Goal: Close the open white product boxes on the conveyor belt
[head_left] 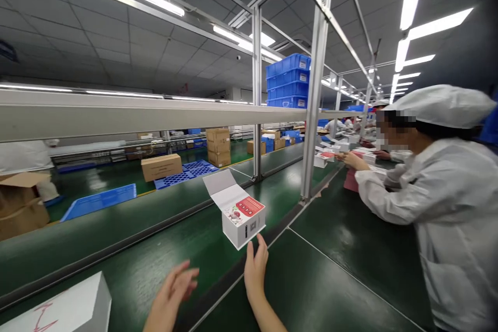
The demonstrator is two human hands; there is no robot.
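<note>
A white cardboard box stands on the green belt ahead of me, its lid flap raised to the far left. Its top carries a red and white printed panel, and a small code square shows on its side. My right hand is just below the box's near corner, fingers up and parted, holding nothing; whether a fingertip touches the box I cannot tell. Over the belt to the left, my left hand has loosely spread fingers with nothing in them. A closed white box with red line artwork lies at the lower left.
A metal post rises beside the belt, under a long horizontal rail. At the right a co-worker in white handles boxes. Blue crates are stacked behind; cartons and blue pallets lie on the floor.
</note>
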